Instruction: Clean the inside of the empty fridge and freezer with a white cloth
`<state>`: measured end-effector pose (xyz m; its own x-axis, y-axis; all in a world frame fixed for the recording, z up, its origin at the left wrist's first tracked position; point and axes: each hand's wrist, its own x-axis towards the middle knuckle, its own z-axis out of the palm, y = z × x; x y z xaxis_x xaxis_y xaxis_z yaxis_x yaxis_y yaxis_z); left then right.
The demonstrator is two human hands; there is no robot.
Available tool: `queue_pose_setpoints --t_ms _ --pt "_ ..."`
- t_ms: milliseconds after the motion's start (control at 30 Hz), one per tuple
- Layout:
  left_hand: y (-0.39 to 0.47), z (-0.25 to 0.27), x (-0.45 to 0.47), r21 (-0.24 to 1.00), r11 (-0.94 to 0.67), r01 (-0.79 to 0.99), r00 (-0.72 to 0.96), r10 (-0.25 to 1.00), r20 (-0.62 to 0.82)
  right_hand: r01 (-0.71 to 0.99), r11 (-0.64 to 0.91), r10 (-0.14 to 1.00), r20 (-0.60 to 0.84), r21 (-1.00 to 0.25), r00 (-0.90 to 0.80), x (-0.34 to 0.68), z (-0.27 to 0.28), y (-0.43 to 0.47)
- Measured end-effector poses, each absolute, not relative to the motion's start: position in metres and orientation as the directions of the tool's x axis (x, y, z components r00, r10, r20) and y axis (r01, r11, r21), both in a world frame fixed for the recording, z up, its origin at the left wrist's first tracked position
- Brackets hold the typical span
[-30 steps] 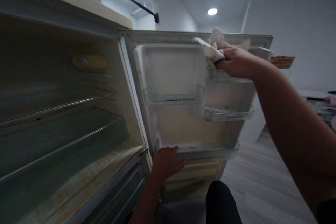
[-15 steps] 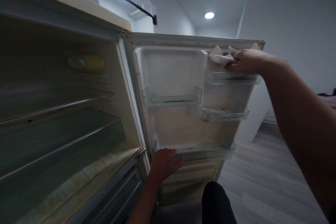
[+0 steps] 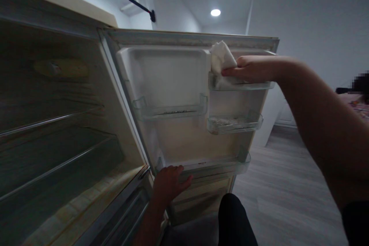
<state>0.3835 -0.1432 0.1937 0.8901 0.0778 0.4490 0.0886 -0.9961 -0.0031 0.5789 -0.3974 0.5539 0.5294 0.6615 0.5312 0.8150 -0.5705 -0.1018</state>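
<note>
A fridge door (image 3: 184,134) stands swung open in front of me, its inner side facing me. My right hand (image 3: 253,68) is closed on a white cloth (image 3: 221,57), possibly a paper towel, at the upper right door section. The cloth lies against the door liner, just over the top right clear door shelf (image 3: 245,86). Low on the door, my left hand (image 3: 170,184) has its thumb apart from its fingers and holds nothing. It is beside the left end of the bottom door shelf (image 3: 213,170); whether it touches the shelf I cannot tell.
The fridge interior (image 3: 57,96), on the left, has glass shelves and yellowish stains. Another clear door shelf (image 3: 170,111) and a lower right one (image 3: 235,123) jut out. My knee (image 3: 235,215) is below the door. At the far right edge a person (image 3: 360,102) is partly visible.
My right hand and the cloth have moved left and slightly down along the upper right door section. The view has shifted right; my left hand stays by the bottom door shelf.
</note>
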Motion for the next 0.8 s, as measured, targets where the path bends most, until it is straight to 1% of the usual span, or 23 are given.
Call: queue_pose_setpoints --t_ms 33,100,167,233,267,300,367,400,433,467,500,533,600,733,800 --pt "-0.143 0.194 0.382 -0.005 -0.996 0.086 0.891 0.074 0.449 0.766 -0.634 0.659 0.443 -0.107 0.608 0.580 0.556 -0.409" --pt "-0.143 0.195 0.381 -0.010 -0.997 0.083 0.895 0.070 0.441 0.651 -0.756 0.602 0.318 -0.070 0.733 0.584 0.562 -0.431" --pt "-0.142 0.196 0.379 -0.017 -0.997 0.080 0.898 0.064 0.435 0.582 -0.812 0.547 0.291 -0.044 0.785 0.585 0.568 -0.447" --pt "-0.141 0.196 0.379 -0.022 -0.997 0.080 0.900 0.062 0.432 0.579 -0.815 0.546 0.324 -0.009 0.773 0.576 0.567 -0.453" --pt "-0.141 0.195 0.379 -0.024 -0.997 0.080 0.900 0.061 0.431 0.593 -0.805 0.551 0.387 0.012 0.739 0.567 0.563 -0.451" --pt "-0.140 0.195 0.379 -0.026 -0.997 0.079 0.901 0.060 0.430 0.616 -0.786 0.554 0.485 0.040 0.676 0.557 0.556 -0.446" --pt "-0.140 0.194 0.379 -0.029 -0.997 0.072 0.903 0.053 0.427 0.704 -0.691 0.608 0.658 0.163 0.445 0.533 0.537 -0.431" --pt "-0.139 0.194 0.379 -0.028 -0.997 0.069 0.905 0.051 0.423 0.755 -0.605 0.655 0.696 0.252 0.293 0.521 0.525 -0.422" --pt "-0.139 0.194 0.378 -0.025 -0.997 0.073 0.906 0.056 0.420 0.793 -0.492 0.739 0.654 0.358 0.163 0.511 0.513 -0.413" --pt "-0.139 0.195 0.378 -0.022 -0.997 0.078 0.908 0.062 0.415 0.794 -0.440 0.763 0.641 0.420 0.084 0.504 0.502 -0.406" --pt "-0.139 0.195 0.377 -0.018 -0.996 0.082 0.909 0.068 0.412 0.796 -0.402 0.780 0.624 0.452 0.040 0.499 0.492 -0.400" --pt "-0.139 0.195 0.377 -0.015 -0.996 0.083 0.909 0.070 0.411 0.796 -0.396 0.777 0.628 0.457 0.026 0.497 0.483 -0.396" --pt "-0.138 0.195 0.376 -0.015 -0.997 0.073 0.908 0.060 0.415 0.805 -0.408 0.746 0.666 0.432 0.021 0.497 0.471 -0.396" --pt "-0.137 0.193 0.376 -0.026 -0.998 0.059 0.903 0.042 0.428 0.813 -0.330 0.777 0.627 0.480 -0.056 0.505 0.464 -0.413" --pt "-0.137 0.193 0.376 -0.026 -0.998 0.052 0.899 0.036 0.436 0.780 -0.375 0.743 0.665 0.501 -0.070 0.512 0.467 -0.422"
